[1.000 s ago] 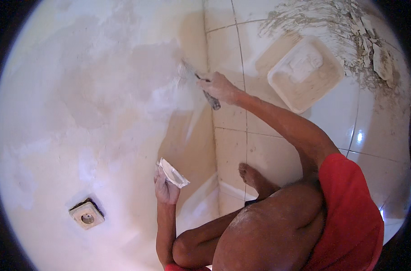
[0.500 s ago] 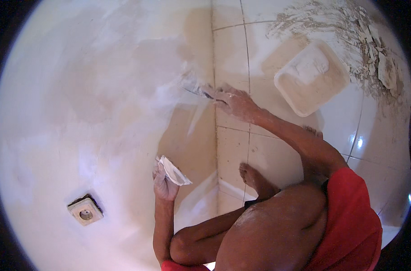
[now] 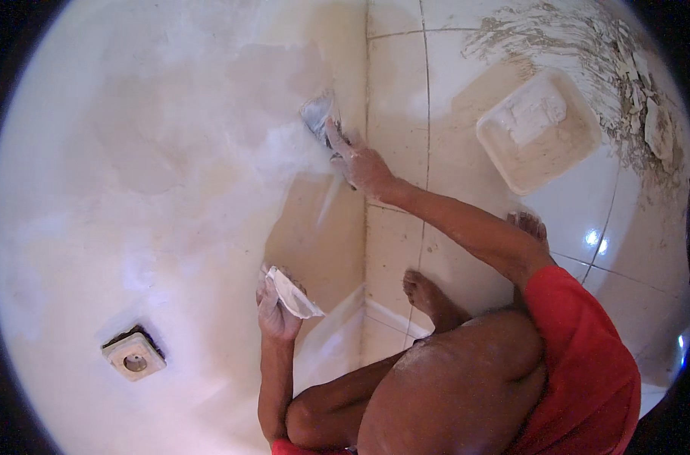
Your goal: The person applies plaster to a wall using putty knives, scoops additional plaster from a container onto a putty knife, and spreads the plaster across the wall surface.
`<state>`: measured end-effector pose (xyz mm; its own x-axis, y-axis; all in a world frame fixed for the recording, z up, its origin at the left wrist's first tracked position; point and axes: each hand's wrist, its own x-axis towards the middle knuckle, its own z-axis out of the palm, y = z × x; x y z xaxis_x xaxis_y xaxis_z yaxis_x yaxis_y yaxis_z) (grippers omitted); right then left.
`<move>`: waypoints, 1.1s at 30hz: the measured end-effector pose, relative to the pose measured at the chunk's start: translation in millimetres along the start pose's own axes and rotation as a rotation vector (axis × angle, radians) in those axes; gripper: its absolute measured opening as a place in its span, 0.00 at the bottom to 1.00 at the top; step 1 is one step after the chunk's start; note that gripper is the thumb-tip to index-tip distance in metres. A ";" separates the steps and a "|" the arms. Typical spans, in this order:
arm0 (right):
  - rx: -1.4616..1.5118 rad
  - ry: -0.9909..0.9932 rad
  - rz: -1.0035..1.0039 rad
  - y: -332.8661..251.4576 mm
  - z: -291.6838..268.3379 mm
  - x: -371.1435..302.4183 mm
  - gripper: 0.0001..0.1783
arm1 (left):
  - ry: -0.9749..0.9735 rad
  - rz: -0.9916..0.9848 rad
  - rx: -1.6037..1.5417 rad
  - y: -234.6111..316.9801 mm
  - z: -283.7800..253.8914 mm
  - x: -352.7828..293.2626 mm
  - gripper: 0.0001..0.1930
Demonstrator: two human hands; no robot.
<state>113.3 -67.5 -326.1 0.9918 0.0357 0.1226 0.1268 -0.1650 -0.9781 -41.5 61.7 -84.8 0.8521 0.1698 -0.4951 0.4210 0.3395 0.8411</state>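
My right hand [image 3: 366,168] grips a putty knife [image 3: 317,114], its forefinger stretched along the tool. The whitish-grey blade lies against the wall [image 3: 201,189], close to the corner with the floor. Lower down, my left hand [image 3: 279,311] is closed around a thin, flat scraper-like piece [image 3: 294,294] coated with white putty; what lies beneath the coating cannot be made out. Damp-looking beige and white patches spread over the wall around the blade.
On the tiled floor [image 3: 466,246] stands a shallow plastic tub [image 3: 504,171] with white putty. Dried flakes and smears [image 3: 652,129] lie beyond it. A loose wall socket [image 3: 135,360] sticks out at lower left. My bare foot [image 3: 428,296] rests near the corner.
My right hand has turned the putty knife more upright and shifted its blade slightly up the wall. The left hand keeps nearly the same place.
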 end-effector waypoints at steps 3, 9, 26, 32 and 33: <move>-0.029 -0.031 0.067 -8.0 12.5 -27.6 0.43 | 0.085 0.000 -0.029 1.9 2.6 -3.1 0.11; 0.032 -0.302 -0.018 0.7 -11.7 -68.9 0.38 | -0.289 -0.060 -0.209 7.1 -21.4 8.7 0.19; 0.112 -0.420 -0.026 -41.5 -65.5 -44.8 0.38 | -0.185 -0.044 -0.146 8.5 -26.2 10.2 0.19; 0.153 -0.120 0.012 4.7 -45.9 8.6 0.39 | -0.222 -0.050 -0.163 5.7 -25.2 12.2 0.20; 0.154 -0.121 0.013 2.1 -39.2 14.4 0.39 | -0.229 -0.047 -0.160 5.1 -25.2 12.8 0.20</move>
<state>128.4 -106.1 -319.8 0.9832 0.1544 0.0975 0.1008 -0.0140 -0.9948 -36.3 88.9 -92.4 0.8887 -0.0572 -0.4550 0.4227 0.4868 0.7644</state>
